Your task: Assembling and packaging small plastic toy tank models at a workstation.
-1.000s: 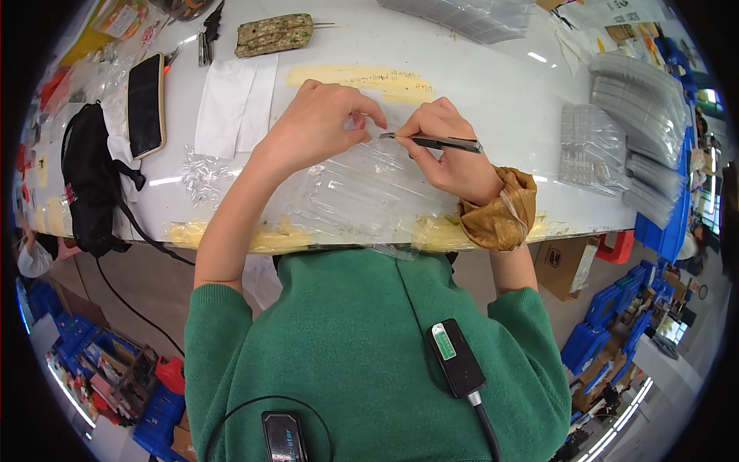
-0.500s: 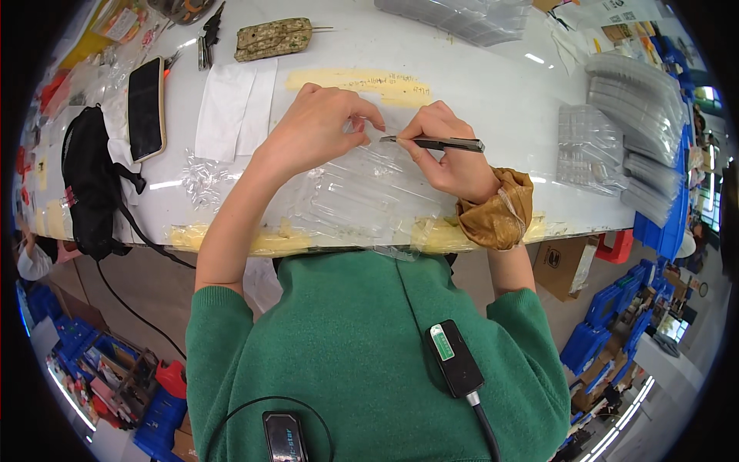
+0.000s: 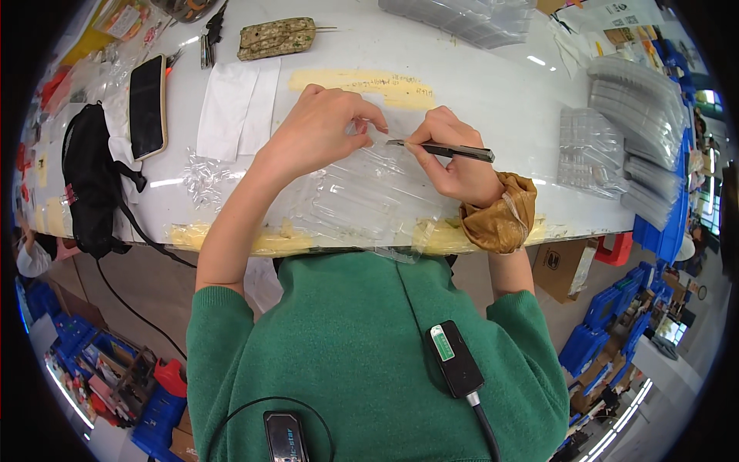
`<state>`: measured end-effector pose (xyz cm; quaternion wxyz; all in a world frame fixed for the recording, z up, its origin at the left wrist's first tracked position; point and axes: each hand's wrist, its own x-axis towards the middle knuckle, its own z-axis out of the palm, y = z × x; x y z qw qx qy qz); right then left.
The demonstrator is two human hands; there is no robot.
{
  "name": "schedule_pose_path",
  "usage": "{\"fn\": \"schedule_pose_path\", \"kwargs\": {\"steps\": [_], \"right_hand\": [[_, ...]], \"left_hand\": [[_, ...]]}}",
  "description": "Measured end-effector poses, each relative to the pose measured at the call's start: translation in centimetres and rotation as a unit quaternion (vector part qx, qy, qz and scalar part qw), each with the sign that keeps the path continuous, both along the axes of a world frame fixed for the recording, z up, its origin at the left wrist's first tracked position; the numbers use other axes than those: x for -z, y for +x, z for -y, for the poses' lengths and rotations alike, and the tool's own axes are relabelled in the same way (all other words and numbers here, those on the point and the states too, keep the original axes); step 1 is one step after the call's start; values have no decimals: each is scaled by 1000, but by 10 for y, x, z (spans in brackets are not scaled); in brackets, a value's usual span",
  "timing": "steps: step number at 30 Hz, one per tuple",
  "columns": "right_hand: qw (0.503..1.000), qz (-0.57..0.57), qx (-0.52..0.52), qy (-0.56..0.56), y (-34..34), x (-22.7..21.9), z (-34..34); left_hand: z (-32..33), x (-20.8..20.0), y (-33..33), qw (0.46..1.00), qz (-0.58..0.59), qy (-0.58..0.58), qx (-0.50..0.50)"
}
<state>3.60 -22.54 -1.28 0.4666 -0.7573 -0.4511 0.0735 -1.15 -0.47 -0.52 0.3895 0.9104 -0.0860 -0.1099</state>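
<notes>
Two hands work over the surface. The right hand grips one black craft knife, blade toward nine o'clock. The left hand is curled, thumb and forefinger near the blade; whether they pinch clear plastic, I cannot tell. Clear molded plastic lies at six o'clock from the hands, its pieces too transparent to count. Around the hands: one smartphone and one black pouch at nine o'clock, one camouflaged model tank at eleven, stacked clear trays at three.
</notes>
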Motion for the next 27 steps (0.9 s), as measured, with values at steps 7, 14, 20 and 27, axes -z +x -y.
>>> {"fn": "schedule_pose_path", "kwargs": {"steps": [7, 14, 20, 27], "right_hand": [[998, -42, 41, 28, -1, -3, 5], [975, -55, 127, 172, -14, -28, 7], [978, 152, 132, 53, -23, -16, 0], [983, 134, 114, 49, -24, 2, -10]], "left_hand": [[-1, 3, 1, 999, 32, -19, 0], [-7, 8, 5, 990, -57, -103, -72], [-8, -2, 6, 956, -33, -279, -86], [-8, 8, 7, 928, -82, -364, -17]]}}
